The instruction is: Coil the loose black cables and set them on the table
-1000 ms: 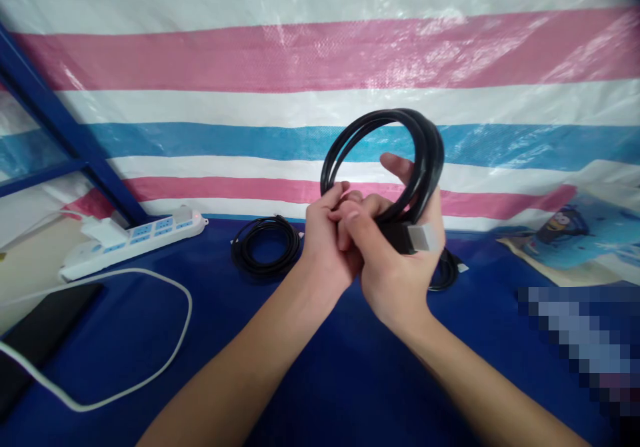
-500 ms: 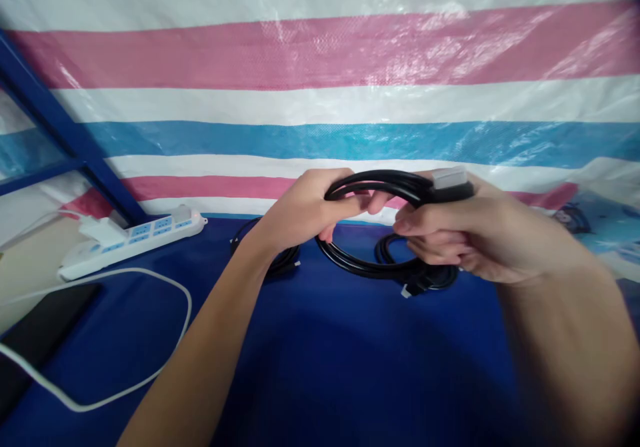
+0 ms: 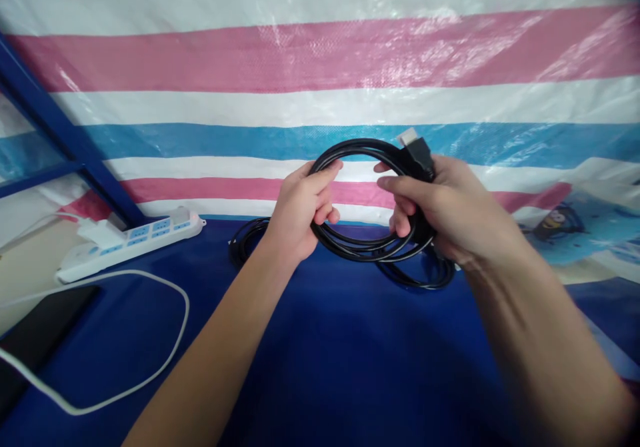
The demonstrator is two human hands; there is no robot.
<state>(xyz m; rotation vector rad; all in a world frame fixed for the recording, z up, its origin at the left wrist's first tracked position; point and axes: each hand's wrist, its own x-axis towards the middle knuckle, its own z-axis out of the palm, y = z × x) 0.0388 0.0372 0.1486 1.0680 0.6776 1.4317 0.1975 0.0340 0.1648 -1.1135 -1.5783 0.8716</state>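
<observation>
A black cable (image 3: pixel 350 250) wound into a round coil hangs upright between my two hands, above the blue surface. My left hand (image 3: pixel 305 210) is closed round the coil's left side, thumb over the strands. On the right side my right hand (image 3: pixel 435 204) grips the strands near the plug. That plug (image 3: pixel 419 154) has a black body and a pale capped end, and it points up and to the left. Behind my hands, two more coiled black cables lie on the surface: one coil (image 3: pixel 243 240) partly behind my left wrist, another coil (image 3: pixel 427 280) below my right hand.
A white power strip (image 3: pixel 135 247) with a white adapter (image 3: pixel 103 232) plugged in lies at the left. A white cord (image 3: pixel 185 314) loops over the blue surface (image 3: pixel 320 367), past a black flat object (image 3: pixel 45 334). Striped sheeting (image 3: pixel 320 54) hangs behind.
The held coil has turned to face me and shows as a fuller ring. Its plug has swung from pointing sideways to pointing up. My right hand has moved a little left.
</observation>
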